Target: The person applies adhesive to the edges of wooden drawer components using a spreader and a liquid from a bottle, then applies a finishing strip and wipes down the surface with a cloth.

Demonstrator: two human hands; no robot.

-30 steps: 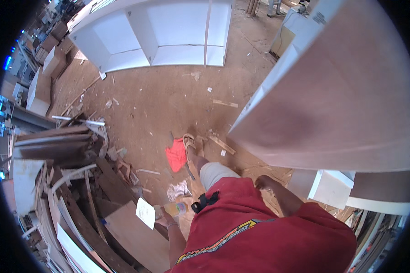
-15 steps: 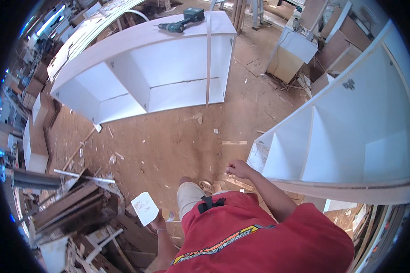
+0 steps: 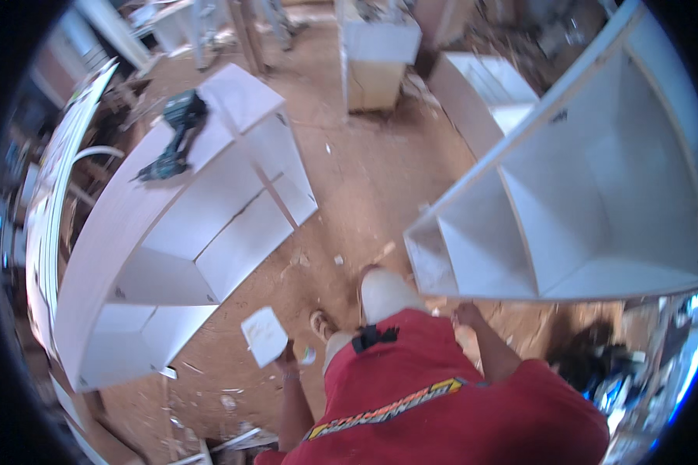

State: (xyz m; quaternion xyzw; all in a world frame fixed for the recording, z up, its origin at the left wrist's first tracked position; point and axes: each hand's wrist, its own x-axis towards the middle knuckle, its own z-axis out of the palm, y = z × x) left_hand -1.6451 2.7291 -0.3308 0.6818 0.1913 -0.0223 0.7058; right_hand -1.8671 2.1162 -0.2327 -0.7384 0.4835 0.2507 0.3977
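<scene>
My left hand [image 3: 288, 361] is closed around the edge of a white flat piece of board [image 3: 264, 336] with faint markings on its face. Beside that hand shows a small round, pale item [image 3: 308, 356]; whether the hand holds it I cannot make out. My right hand [image 3: 466, 315] hangs low at my right side, near the front edge of a white cabinet [image 3: 481, 232]. Its fingers are smeared by motion, and nothing can be made out in them.
A white cabinet carcass [image 3: 163, 267] lies on the left, with a cordless drill [image 3: 177, 138] on its upper panel. Ahead stands a white and yellowish box unit [image 3: 376, 66]. Wood scraps [image 3: 384, 252] litter the brown floor.
My view has turned right and I have stepped forward; the cabinet with the drill now sits further left and nearer. The white board stays in my left hand, and my right hand has dropped lower.
</scene>
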